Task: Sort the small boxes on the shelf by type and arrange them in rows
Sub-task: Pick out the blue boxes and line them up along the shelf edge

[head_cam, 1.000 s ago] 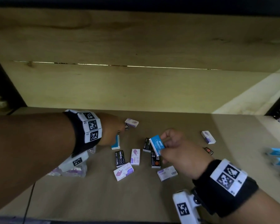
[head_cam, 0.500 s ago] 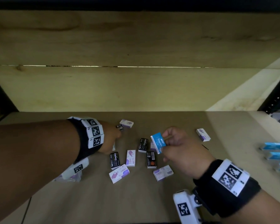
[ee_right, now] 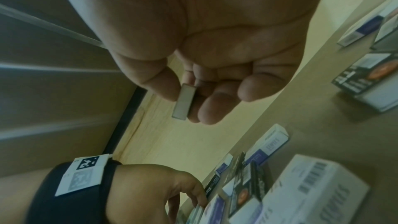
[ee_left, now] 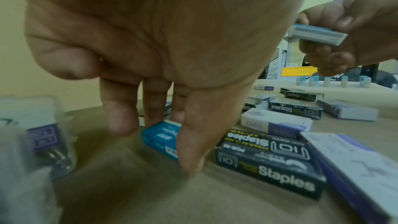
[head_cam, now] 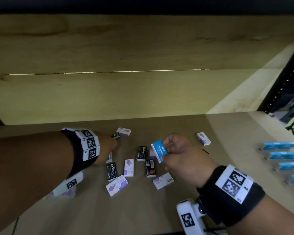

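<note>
Small staple boxes lie scattered on the brown shelf (head_cam: 92,211): black ones (head_cam: 141,153), white-and-purple ones (head_cam: 129,167) and blue ones. My right hand (head_cam: 166,146) pinches a blue box (head_cam: 158,150) between thumb and fingers above the pile; in the right wrist view that blue box (ee_right: 183,103) shows edge-on. My left hand (head_cam: 109,146) reaches down over another blue box (head_cam: 109,158). In the left wrist view my thumb (ee_left: 189,151) and fingers (ee_left: 122,117) straddle this blue box (ee_left: 158,135) and touch it.
Several blue boxes (head_cam: 278,146) stand in a row at the shelf's right side. A clear plastic packet (head_cam: 64,192) lies under my left forearm. A wooden back wall closes the shelf behind. More black boxes (ee_left: 267,168) crowd right of my left thumb.
My left hand has drawn back from the far small black box and come down over the blue box. My right hand keeps the other blue box raised, almost unmoved.
</note>
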